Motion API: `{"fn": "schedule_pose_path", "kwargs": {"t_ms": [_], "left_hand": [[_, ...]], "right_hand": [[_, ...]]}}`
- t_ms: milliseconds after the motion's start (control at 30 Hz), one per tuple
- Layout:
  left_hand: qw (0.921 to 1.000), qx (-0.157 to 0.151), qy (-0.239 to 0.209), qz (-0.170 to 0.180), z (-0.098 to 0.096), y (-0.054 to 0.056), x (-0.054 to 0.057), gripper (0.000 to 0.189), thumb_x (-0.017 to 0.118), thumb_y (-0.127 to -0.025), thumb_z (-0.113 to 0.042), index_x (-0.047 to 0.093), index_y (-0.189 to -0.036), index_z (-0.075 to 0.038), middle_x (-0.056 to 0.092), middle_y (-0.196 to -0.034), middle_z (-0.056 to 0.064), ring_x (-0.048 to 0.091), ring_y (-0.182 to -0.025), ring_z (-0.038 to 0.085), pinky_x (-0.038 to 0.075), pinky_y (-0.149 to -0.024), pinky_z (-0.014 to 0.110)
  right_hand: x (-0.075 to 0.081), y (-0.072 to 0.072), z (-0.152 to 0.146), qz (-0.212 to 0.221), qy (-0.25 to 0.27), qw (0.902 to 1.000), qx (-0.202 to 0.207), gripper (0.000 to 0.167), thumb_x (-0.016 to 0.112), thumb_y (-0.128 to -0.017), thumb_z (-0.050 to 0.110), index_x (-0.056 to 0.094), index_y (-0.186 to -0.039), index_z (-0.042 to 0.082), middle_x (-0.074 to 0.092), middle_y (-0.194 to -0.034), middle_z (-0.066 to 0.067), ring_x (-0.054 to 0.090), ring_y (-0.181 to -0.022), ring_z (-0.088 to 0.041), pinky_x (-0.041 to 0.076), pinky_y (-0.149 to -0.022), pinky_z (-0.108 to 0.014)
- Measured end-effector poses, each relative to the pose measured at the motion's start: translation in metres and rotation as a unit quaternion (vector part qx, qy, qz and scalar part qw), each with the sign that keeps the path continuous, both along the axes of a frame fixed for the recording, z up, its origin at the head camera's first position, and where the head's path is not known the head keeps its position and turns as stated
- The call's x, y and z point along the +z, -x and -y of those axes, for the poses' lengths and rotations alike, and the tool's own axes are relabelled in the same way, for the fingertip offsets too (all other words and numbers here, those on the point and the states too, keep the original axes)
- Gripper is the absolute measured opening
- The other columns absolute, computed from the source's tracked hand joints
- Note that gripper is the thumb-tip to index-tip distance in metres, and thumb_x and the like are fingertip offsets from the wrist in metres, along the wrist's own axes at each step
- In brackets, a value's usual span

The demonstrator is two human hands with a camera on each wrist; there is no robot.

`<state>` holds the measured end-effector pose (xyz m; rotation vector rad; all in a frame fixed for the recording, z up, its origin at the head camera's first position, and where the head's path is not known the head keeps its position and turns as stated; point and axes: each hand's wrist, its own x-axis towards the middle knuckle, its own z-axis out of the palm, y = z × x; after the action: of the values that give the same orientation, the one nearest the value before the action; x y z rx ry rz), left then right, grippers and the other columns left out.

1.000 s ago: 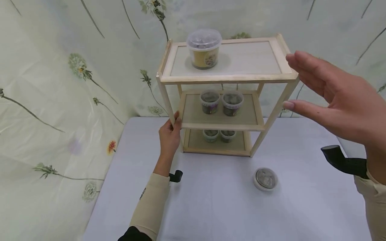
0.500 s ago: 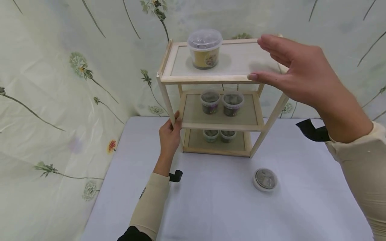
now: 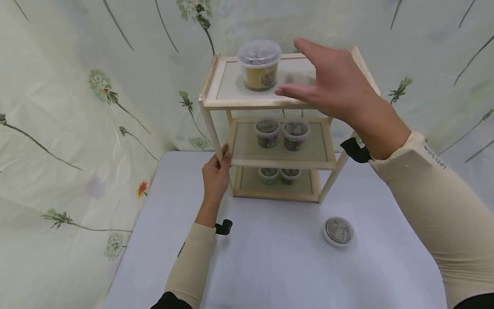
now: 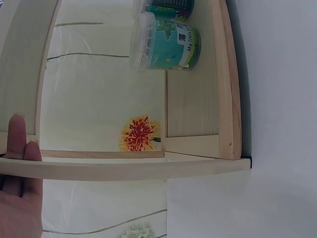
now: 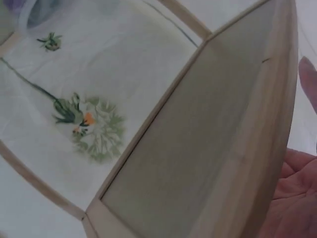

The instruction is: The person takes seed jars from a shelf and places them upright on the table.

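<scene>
A three-tier wooden shelf [image 3: 266, 104] stands at the back of the table. My left hand [image 3: 216, 176] grips its front left post near the middle tier; in the left wrist view fingers [image 4: 18, 136] wrap round that post [image 4: 99, 169]. On the top tier sits a clear-lidded plastic tub [image 3: 259, 66] with a yellow label. My right hand [image 3: 339, 81] hovers over the top tier, just right of the tub, thumb and fingers spread apart with nothing between them. The right wrist view shows part of this hand [image 5: 294, 198] beyond the shelf's edge.
Two small dark-filled cups [image 3: 296, 134] sit on the middle tier, and two more cups [image 3: 290, 175] on the bottom one. A round lidded container [image 3: 338, 231] stands on the white-covered table [image 3: 270, 257] at front right. A flower-patterned cloth [image 3: 77, 107] hangs behind.
My right hand has moved left from beside the shelf's right side to over the top tier, close to the yellow-labelled tub. My left hand stays on the post.
</scene>
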<state>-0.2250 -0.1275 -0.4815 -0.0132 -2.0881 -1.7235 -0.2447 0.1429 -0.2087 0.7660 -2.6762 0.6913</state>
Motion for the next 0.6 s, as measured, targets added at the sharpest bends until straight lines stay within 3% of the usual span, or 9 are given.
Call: {"fn": "schedule_pose_path", "kwargs": {"t_ms": [200,400,433,600], "left_hand": [[1.0000,-0.003,0.002,0.001,0.001,-0.001,-0.001,0.036,0.061,-0.108,-0.027,0.068,-0.140,-0.012,0.076,-0.104,0.011,0.062,-0.082,0.015,0.045,-0.064,0.024],[1.0000,-0.004,-0.007,0.001,0.002,0.000,-0.002,0.036,0.062,-0.108,-0.028,0.069,-0.139,-0.013,0.077,-0.114,0.010,0.065,-0.085,0.015,0.047,-0.067,0.023],[0.9999,-0.003,-0.010,0.004,0.000,-0.003,0.002,0.035,0.062,-0.108,-0.025,0.069,-0.139,-0.012,0.077,-0.113,0.012,0.065,-0.085,0.018,0.047,-0.066,0.023],[0.9999,-0.004,-0.013,0.005,-0.001,-0.002,0.002,0.034,0.063,-0.108,-0.026,0.070,-0.139,-0.014,0.076,-0.099,0.014,0.057,-0.076,0.018,0.039,-0.058,0.023]], "right_hand": [[-0.006,0.012,0.023,-0.019,0.005,0.9998,0.008,0.108,0.082,-0.092,0.043,0.015,-0.168,0.007,0.025,-0.170,-0.008,0.026,-0.154,-0.023,0.021,-0.124,-0.038],[-0.010,0.016,0.039,-0.046,-0.005,0.9983,0.036,0.108,0.079,-0.094,0.044,0.010,-0.168,0.005,0.018,-0.173,-0.009,0.019,-0.157,-0.021,0.019,-0.125,-0.039],[-0.010,0.017,0.042,-0.053,-0.008,0.9978,0.039,0.107,0.078,-0.095,0.044,0.010,-0.168,0.005,0.016,-0.173,-0.009,0.017,-0.157,-0.021,0.019,-0.125,-0.039],[-0.008,0.020,0.048,-0.079,-0.027,0.9958,0.039,0.094,0.074,-0.099,0.041,0.020,-0.167,0.003,0.023,-0.172,-0.011,0.016,-0.158,-0.021,0.020,-0.124,-0.040]]}}
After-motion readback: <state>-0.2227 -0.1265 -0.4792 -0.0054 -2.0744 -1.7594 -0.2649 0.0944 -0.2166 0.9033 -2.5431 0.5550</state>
